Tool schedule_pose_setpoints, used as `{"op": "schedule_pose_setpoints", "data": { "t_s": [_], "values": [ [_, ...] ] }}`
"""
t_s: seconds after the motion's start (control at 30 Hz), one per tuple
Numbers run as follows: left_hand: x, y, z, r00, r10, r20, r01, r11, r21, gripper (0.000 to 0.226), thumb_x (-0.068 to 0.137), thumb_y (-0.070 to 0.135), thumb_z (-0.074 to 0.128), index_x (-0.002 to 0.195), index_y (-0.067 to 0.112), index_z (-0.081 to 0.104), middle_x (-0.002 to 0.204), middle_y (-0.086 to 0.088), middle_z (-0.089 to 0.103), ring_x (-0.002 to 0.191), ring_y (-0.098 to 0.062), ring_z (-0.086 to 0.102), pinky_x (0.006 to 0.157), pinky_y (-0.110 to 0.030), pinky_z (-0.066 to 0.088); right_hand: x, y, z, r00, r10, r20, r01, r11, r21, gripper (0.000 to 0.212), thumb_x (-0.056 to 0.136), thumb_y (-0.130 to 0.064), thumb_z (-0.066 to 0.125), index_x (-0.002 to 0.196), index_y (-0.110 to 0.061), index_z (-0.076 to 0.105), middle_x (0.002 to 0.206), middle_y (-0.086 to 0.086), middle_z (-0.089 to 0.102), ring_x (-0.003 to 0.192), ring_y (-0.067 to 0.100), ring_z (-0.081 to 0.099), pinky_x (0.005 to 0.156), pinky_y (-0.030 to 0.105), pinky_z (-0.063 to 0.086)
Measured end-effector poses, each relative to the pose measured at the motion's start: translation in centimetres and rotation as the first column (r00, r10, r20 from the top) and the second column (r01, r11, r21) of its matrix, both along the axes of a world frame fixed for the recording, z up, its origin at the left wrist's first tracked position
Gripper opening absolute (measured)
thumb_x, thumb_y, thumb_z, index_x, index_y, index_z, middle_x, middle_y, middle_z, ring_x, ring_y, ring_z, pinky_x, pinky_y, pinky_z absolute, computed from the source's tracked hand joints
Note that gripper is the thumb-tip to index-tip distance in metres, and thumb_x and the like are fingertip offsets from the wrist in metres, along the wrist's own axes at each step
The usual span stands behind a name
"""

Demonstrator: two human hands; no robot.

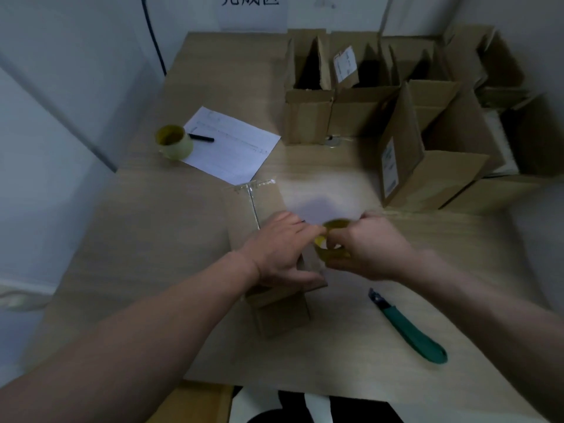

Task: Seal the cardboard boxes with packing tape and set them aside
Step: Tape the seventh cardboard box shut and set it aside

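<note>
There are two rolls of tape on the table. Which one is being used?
The tape roll gripped in the right hand, over the box. The spare roll stands untouched beside the paper sheet.

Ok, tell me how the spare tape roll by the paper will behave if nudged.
The spare roll stands on its flat end, so it would probably slide, not roll. It looks thick and fairly full, so likely stiff. Tipped on edge, it could roll across the table.
</note>
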State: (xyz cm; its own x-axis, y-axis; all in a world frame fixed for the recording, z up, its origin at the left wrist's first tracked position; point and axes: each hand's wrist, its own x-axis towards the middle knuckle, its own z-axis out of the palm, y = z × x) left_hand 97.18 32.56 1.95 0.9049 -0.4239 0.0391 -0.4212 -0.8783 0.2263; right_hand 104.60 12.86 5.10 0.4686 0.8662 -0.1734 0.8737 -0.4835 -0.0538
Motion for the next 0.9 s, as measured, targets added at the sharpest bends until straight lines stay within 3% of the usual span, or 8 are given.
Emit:
{"op": "schedule_pose_setpoints", "data": {
  "t_s": [0.1,0.2,0.33,0.47,0.53,0.63,0.73,0.9],
  "values": [
    [1.0,-1.3,0.6,0.985,0.138,-0.104,-0.133,0.99,0.05,0.06,0.074,0.064,0.05,0.125,0.031,0.049,0.083,0.005,0.057,0.089,-0.021,0.055,0.09,-0.036,0.034,0.4,0.8,0.0,0.998,0.044,0.047,-0.046,0.998,0.037,0.025,0.089,-0.059,0.058,0.084,-0.037,0.046,0.076,-0.01,0.054,0.068,0.015,0.057,0.077,0.03,0.044],
    [1.8,-2.3,1.3,0.961,0.209,-0.181,-0.194,0.976,0.095,0.024,0.077,0.055,0.06,0.094,0.039,0.057,0.075,0.008,0.061,0.081,-0.015,0.056,0.089,-0.034,0.029,0.8,0.2,-0.8,0.997,0.035,0.065,-0.045,0.988,0.15,0.031,0.085,-0.062,0.062,0.081,-0.032,0.058,0.076,-0.007,0.056,0.072,0.017,0.058,0.059,0.027,0.039],
    [2.0,-3.0,1.5,0.93,0.272,-0.248,-0.266,0.962,0.058,0.01,0.078,0.054,0.061,0.081,0.045,0.063,0.068,0.017,0.06,0.081,-0.006,0.056,0.095,-0.033,0.028,0.5,-1.2,-2.5,0.996,0.009,0.088,-0.036,0.949,0.313,0.036,0.075,-0.06,0.074,0.073,-0.026,0.063,0.078,-0.006,0.06,0.078,0.017,0.056,0.054,0.024,0.036],
    [1.6,-3.3,1.0,0.91,0.345,-0.23,-0.362,0.931,-0.038,0.014,0.075,0.044,0.068,0.089,0.042,0.071,0.068,0.019,0.061,0.081,-0.001,0.058,0.096,-0.029,0.024,-1.6,-3.8,-3.6,0.973,-0.229,-0.029,0.209,0.816,0.539,0.049,0.076,-0.057,0.074,0.104,-0.018,0.066,0.121,0.006,0.061,0.117,0.024,0.053,0.095,0.038,0.047],
    [1.5,-3.2,0.7,0.895,0.38,-0.235,-0.414,0.903,-0.116,0.02,0.072,0.038,0.075,0.092,0.039,0.073,0.069,0.02,0.061,0.081,0.0,0.059,0.095,-0.024,0.021,-3.6,-6.7,-4.8,0.859,-0.492,-0.14,0.467,0.643,0.607,0.057,0.074,-0.054,0.071,0.114,-0.015,0.062,0.125,0.009,0.058,0.119,0.027,0.052,0.097,0.041,0.043],
    [1.4,-3.3,0.7,0.876,0.408,-0.258,-0.458,0.871,-0.177,0.019,0.071,0.034,0.078,0.088,0.037,0.073,0.064,0.022,0.059,0.075,0.004,0.056,0.093,-0.02,0.019,-7.7,-11.4,-8.5,0.657,-0.736,-0.16,0.741,0.593,0.314,0.057,0.071,-0.055,0.059,0.115,-0.018,0.061,0.113,0.007,0.061,0.105,0.032,0.058,0.084,0.041,0.046],
    [1.4,-3.4,0.9,0.862,0.417,-0.29,-0.482,0.851,-0.208,0.017,0.069,0.032,0.081,0.082,0.038,0.071,0.06,0.023,0.056,0.067,0.009,0.05,0.094,-0.02,0.019,-10.9,-14.1,-11.8,0.617,-0.773,-0.148,0.769,0.632,-0.098,0.056,0.078,-0.043,0.066,0.129,-0.025,0.055,0.131,0.004,0.058,0.113,0.03,0.056,0.089,0.04,0.045],
    [1.5,-3.5,1.2,0.848,0.414,-0.332,-0.495,0.843,-0.212,0.02,0.068,0.032,0.084,0.08,0.038,0.07,0.057,0.024,0.055,0.064,0.017,0.046,0.094,-0.021,0.021,-12.6,-13.6,-11.7,0.569,-0.755,-0.327,0.81,0.582,0.066,0.036,0.092,-0.022,0.056,0.128,-0.016,0.057,0.121,0.01,0.063,0.102,0.033,0.061,0.081,0.039,0.046]
  ]
}}
